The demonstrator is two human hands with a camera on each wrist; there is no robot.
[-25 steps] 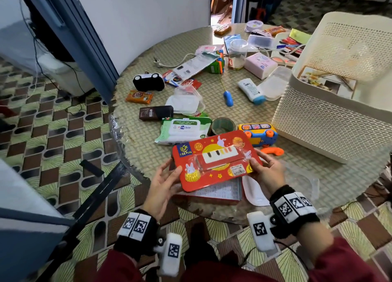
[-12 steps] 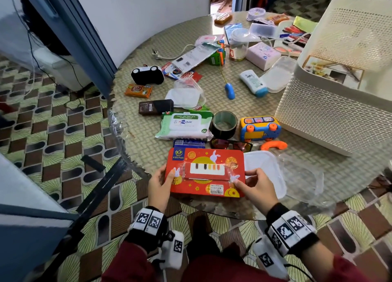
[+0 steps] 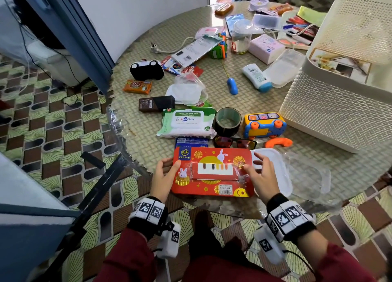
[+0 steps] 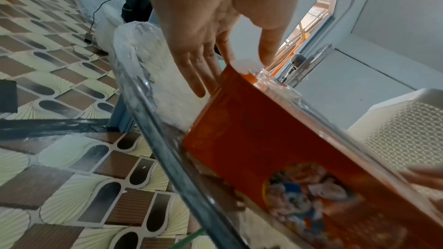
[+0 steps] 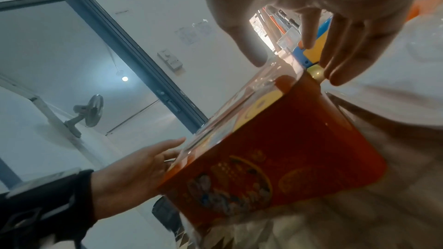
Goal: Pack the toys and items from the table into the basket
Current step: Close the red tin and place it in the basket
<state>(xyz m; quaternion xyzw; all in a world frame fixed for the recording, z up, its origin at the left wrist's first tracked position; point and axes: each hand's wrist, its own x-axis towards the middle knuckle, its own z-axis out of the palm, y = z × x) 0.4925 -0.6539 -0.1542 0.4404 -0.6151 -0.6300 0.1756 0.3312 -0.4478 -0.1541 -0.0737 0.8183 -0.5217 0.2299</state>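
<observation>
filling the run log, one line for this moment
red rectangular toy-piano box | left hand at left edge | right hand touching right edge | unpacked

A flat red toy box (image 3: 212, 172) with a piano picture lies at the table's near edge. The white perforated basket (image 3: 331, 103) stands upright far right.

We count one red toy piano box (image 3: 212, 172), one wet-wipes pack (image 3: 187, 122), one tape roll (image 3: 228, 120), one yellow toy bus (image 3: 264, 123), one pair of sunglasses (image 3: 234, 142), and one white basket (image 3: 331, 103) at upper right.
</observation>
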